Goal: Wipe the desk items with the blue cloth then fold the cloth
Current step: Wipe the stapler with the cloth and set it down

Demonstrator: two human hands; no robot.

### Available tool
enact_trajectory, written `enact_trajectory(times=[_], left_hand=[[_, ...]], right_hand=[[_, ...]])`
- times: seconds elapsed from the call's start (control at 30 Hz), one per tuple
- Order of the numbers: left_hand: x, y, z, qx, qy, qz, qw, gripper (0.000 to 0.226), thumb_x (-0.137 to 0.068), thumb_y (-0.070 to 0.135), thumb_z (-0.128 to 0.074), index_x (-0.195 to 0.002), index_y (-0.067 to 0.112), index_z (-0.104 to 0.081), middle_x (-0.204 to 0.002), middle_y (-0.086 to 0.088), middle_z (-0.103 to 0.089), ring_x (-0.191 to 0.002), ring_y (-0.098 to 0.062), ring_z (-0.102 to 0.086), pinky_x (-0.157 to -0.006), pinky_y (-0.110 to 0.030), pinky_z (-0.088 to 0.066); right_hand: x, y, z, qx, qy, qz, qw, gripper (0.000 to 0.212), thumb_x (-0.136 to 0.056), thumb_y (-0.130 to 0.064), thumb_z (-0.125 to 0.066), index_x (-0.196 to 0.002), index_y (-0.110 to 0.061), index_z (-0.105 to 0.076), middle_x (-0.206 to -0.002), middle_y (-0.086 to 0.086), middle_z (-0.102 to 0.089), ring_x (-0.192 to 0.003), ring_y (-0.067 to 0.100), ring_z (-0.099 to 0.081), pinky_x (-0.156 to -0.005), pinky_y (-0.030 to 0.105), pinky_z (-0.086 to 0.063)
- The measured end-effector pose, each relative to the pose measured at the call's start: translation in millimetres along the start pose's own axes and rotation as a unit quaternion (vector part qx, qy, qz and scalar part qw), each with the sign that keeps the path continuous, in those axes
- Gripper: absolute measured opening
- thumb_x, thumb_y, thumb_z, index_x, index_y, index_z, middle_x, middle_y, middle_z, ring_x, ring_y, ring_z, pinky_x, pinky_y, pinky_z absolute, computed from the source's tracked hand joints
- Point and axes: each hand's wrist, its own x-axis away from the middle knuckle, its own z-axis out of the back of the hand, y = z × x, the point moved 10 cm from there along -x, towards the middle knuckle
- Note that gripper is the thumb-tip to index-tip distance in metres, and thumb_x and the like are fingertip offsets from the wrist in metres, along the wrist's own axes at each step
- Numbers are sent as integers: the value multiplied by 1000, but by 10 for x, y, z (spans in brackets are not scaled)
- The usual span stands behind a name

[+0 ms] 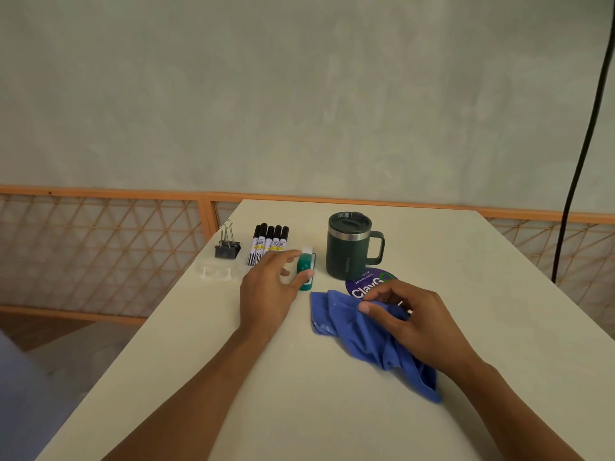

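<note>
The crumpled blue cloth [359, 331] lies on the white desk [299, 394], right of centre. My right hand [412, 322] rests on top of it, fingers curled into the fabric and thumb pressing it. My left hand [269, 287] reaches forward to a small green and white tape dispenser [305, 266] and pinches it between the thumb on its green body and the index finger at its far white end. A dark green lidded mug [349, 251] stands just right of the dispenser. Several black-capped markers [269, 242] lie to its left.
A round purple "ClayGo" coaster [367, 282] lies between the mug and the cloth. Black binder clips [227, 248] and small clear plastic pieces [216, 272] sit near the desk's left edge. An orange lattice railing [100, 247] runs behind the desk. A black cable [579, 161] hangs at the right.
</note>
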Motion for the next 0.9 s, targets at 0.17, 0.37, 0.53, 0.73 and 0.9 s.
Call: enact_trajectory(times=[0.17, 0.37, 0.53, 0.73, 0.9], left_hand=[[598, 794, -261, 46, -108, -158, 980, 48, -91, 81, -64, -108, 37, -77, -99, 20, -67, -92, -5, -63, -80, -24, -53], [604, 729, -329, 90, -160, -161, 970, 29, -95, 61, -74, -110, 37, -80, -92, 17, -70, -84, -11, -67, -75, -24, -55], [659, 714, -366, 68, -198, -175, 962, 23, -94, 55, -76, -101, 34, -80, -90, 19, -70, -80, -8, -64, -71, -23, -52], [502, 678, -128, 119, -132, -135, 975, 7, -97, 28, -75, -95, 27, -68, -92, 15, -69, -87, -15, -69, -71, -22, -54], [407, 528, 21, 149, -92, -80, 981, 11, -99, 18, -71, -95, 25, -65, -93, 15, -71, -90, -12, -71, -75, -26, -59]], right_hand=[[5, 71, 95, -77, 29, -40, 996, 14, -89, -39, -83, -101, -32, -78, -99, -12, -79, -97, 11, -74, -84, 30, -60], [46, 125, 83, -94, 22, -65, 993, 18, -87, -42, -82, -101, -30, -78, -101, -13, -79, -99, 9, -74, -85, 30, -62], [47, 148, -8, -130, 13, -82, 988, 26, -85, -38, -84, -107, -25, -78, -104, -10, -79, -104, 9, -74, -91, 31, -62], [31, 54, 22, -175, -1, -80, 981, 29, -88, -16, -85, -114, -27, -77, -108, -8, -79, -103, 13, -75, -93, 30, -61], [22, 84, 51, -80, -25, -68, 994, 36, -94, -6, -77, -114, -36, -76, -108, -15, -77, -96, 13, -72, -87, 29, -60]])
